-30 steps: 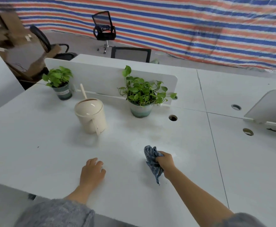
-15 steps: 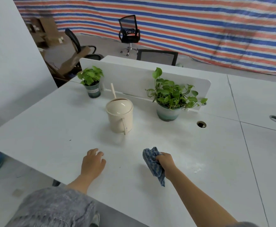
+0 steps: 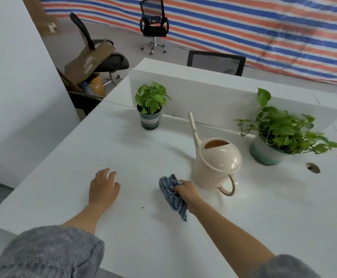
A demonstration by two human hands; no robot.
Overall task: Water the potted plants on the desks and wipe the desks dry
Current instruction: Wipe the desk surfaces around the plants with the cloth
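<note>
White desk (image 3: 139, 149): right hand (image 3: 186, 190) bunches the cloth (image 3: 168, 187) in curled fingers just beside the can (image 3: 217, 165), left hand (image 3: 103, 186) rests flat, fingers slightly spread; cloth looks soft and light, so grab anywhere.

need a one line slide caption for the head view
Right hand grips a blue cloth on the white desk beside a cream watering can; left hand rests open

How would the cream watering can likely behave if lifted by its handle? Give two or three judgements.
The watering can probably stays rigid: its glossy shell looks like hard plastic. Held by the handle at one side, it may tilt spout-down. Its water level is unclear, so weight is uncertain.
</note>
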